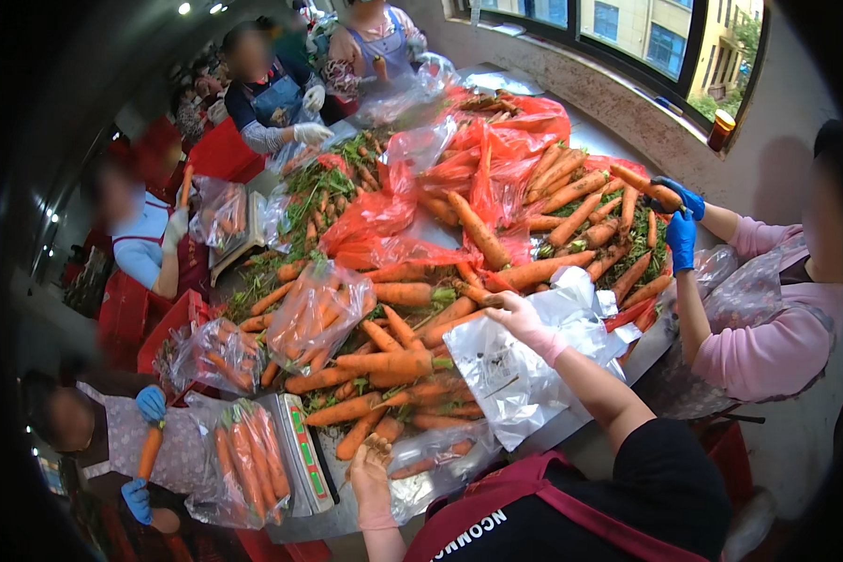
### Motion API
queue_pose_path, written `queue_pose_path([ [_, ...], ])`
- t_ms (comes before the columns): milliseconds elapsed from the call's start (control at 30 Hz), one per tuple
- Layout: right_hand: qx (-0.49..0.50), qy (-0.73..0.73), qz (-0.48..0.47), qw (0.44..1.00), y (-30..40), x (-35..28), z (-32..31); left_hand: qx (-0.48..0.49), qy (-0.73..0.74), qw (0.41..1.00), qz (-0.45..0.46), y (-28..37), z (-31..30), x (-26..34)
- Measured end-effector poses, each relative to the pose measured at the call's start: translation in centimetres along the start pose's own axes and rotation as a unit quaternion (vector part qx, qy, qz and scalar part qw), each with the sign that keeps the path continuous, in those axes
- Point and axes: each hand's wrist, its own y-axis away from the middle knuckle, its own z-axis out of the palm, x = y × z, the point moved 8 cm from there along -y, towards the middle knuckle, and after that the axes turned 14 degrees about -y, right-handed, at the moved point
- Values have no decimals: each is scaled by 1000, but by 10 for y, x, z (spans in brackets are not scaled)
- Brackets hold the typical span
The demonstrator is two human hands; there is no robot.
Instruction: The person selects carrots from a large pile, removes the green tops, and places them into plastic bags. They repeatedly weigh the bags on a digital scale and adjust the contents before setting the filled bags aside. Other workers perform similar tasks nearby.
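Observation:
My right hand point(521, 319), in a thin pinkish glove, reaches over the pile with its fingertips at the end of a carrot point(472, 292); whether they grip it is unclear. Silvery-white plastic bags point(516, 379) lie under and beside that wrist. Near the table edge, my left hand point(371, 467), its glove soiled, is held up with the fingers loosely curled and no carrot in it. Just to its right lies a clear plastic bag point(446, 467) with a carrot inside. Many large carrots point(386, 362) with soil and green stubs lie beyond both hands.
Left of my left hand stands a digital scale point(309, 453), a bag of carrots point(249, 460) beside it. More filled bags point(319, 316), red plastic sheeting point(379, 232) and carrot greens point(309, 186) cover the table. Co-workers stand around it; one at right holds a carrot point(646, 186) in blue gloves.

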Motion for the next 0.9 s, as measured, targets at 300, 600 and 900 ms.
queue_pose_path([
  [300,207,-381,62,899,-102,49,-134,23,30,999,5,-17,30,6],
  [600,140,276,-8,951,-101,54,-123,218,65,970,87,0,-8,6],
  [900,-52,681,72,727,-151,139,-184,226,59,967,102,6,4,0],
])
